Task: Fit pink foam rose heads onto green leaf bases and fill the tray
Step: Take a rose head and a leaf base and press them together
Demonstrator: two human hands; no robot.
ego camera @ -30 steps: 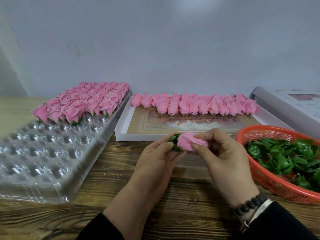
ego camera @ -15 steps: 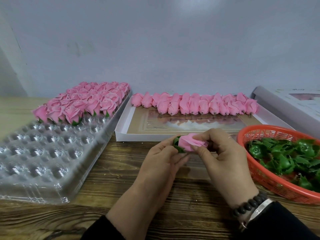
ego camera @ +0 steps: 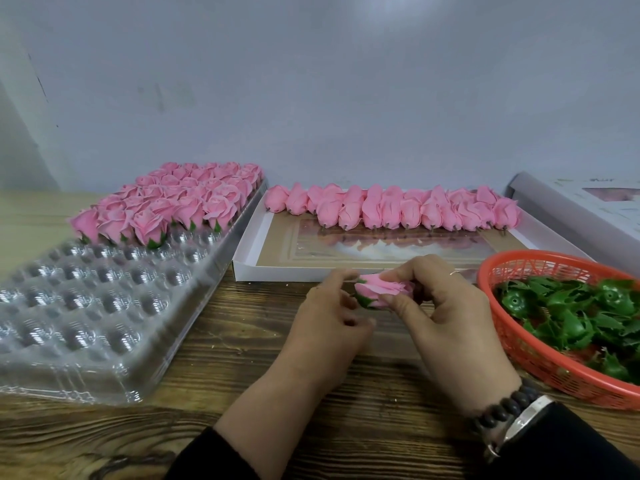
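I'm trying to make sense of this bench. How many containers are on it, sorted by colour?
Clear tray: 1
White box: 1
Orange basket: 1
Pale grey box, cut off at the right edge: 1
Total: 4

We have both forearms reaching in from the bottom edge, in dark sleeves, hands meeting at the middle. Our right hand [ego camera: 446, 306] has its thumb and curled fingers pinching a pink rose [ego camera: 381, 292] from the right. Our left hand [ego camera: 329, 317] sits just beside it, fingers loosely bent, fingertips at the rose's green end. Our right wrist wears a dark bead bracelet [ego camera: 502, 408] and a silver band.
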